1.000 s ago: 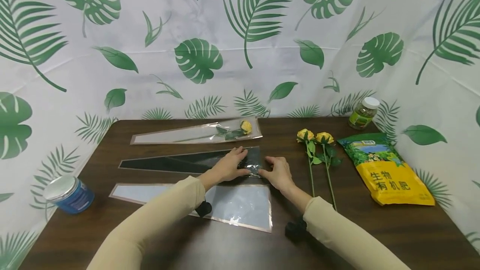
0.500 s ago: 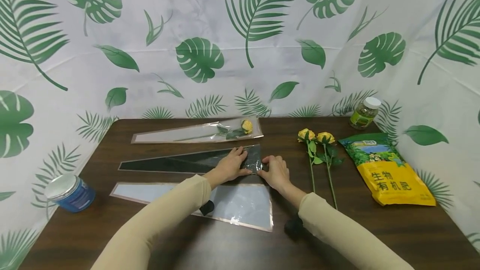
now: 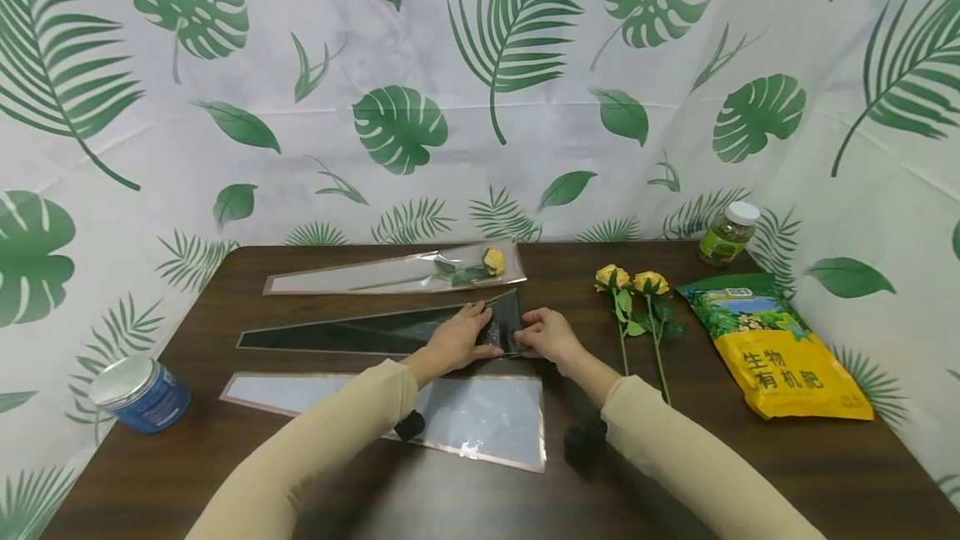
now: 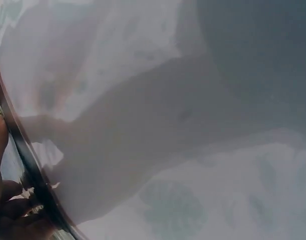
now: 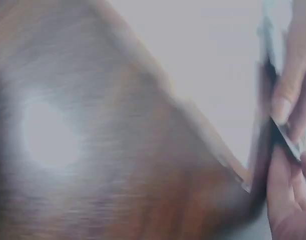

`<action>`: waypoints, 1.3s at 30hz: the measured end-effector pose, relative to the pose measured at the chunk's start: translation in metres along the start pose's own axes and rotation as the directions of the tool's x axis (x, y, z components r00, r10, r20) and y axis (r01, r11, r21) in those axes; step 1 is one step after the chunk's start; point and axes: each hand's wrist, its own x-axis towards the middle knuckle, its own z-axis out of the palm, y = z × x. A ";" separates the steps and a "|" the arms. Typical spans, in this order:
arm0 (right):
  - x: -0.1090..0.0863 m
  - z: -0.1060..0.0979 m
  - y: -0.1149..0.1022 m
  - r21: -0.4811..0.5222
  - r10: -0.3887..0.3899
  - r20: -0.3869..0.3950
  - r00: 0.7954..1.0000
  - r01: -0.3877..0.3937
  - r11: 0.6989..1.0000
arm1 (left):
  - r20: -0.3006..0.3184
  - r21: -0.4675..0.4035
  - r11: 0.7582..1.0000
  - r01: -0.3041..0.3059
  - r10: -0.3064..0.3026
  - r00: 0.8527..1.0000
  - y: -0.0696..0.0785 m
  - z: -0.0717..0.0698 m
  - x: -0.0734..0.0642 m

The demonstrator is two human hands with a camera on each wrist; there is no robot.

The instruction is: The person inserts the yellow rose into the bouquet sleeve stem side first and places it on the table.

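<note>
A long tapered black flower sleeve [image 3: 322, 330] lies across the table in the head view, its wide end to the right. My left hand [image 3: 459, 332] rests on it near that end, fingers spread forward and the thumb toward the near edge. At the wide end's near corner, my right hand [image 3: 551, 336] pinches the sleeve's edge between thumb and fingers. The right wrist view shows the dark edge [image 5: 284, 137] raised between the two hands. Nearest me lies a white sleeve [image 3: 480, 415] with a pinkish border, which fills most of the left wrist view.
Behind lies a clear-fronted sleeve [image 3: 397, 270] holding one yellow rose [image 3: 493, 261]. Two yellow roses [image 3: 632, 282] lie right of my hands. Further right are a yellow-green fertilizer bag [image 3: 780, 348] and a white-lidded jar [image 3: 729, 233]. A blue tin [image 3: 141, 392] stands at the left.
My right hand has moved slightly left, onto the black sleeve's wide end, and its edge is now lifted and creased. My left hand stays on the sleeve.
</note>
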 end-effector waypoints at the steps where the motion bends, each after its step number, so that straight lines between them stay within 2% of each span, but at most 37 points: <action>1: 0.002 -0.001 0.001 0.080 0.037 0.028 0.999 -0.039 0.996 | -0.003 -0.005 1.000 0.002 -0.002 1.000 0.000 0.001 0.000; 3: 0.005 -0.003 0.003 0.205 0.100 0.071 0.992 -0.113 0.972 | -0.011 -0.013 1.000 0.007 -0.007 1.000 0.000 0.002 -0.001; 6: 0.008 -0.004 0.007 0.308 0.146 0.099 0.984 -0.170 0.936 | -0.029 -0.020 1.000 0.017 -0.017 0.999 0.000 0.005 -0.001; 11: 0.010 -0.003 0.013 0.401 0.153 0.107 0.982 -0.184 0.897 | -0.079 -0.072 0.997 0.024 -0.029 0.996 0.002 0.010 0.000; 14: 0.012 -0.001 0.016 0.431 0.140 0.111 0.984 -0.175 0.885 | -0.118 -0.125 0.992 0.029 -0.044 0.992 0.003 0.012 0.000; 18: 0.013 0.001 0.016 0.454 0.122 0.110 0.986 -0.159 0.877 | -0.176 -0.185 0.983 0.021 -0.054 0.983 0.004 0.014 0.000; 22: 0.015 0.001 0.015 0.465 0.106 0.110 0.988 -0.145 0.873 | -0.203 -0.268 0.963 0.017 -0.074 0.976 0.005 0.015 -0.001; 27: 0.019 0.001 0.015 0.485 0.088 0.103 0.991 -0.127 0.865 | -0.250 -0.395 0.918 0.023 -0.132 0.959 0.008 0.017 0.001; 32: 0.022 0.002 0.016 0.495 0.089 0.096 0.991 -0.125 0.860 | -0.279 -0.486 0.874 0.025 -0.182 0.943 0.009 0.020 0.004; 39: 0.024 0.003 0.016 0.497 0.085 0.086 0.993 -0.117 0.860 | -0.324 -0.527 0.850 0.011 -0.213 0.922 0.009 0.022 0.006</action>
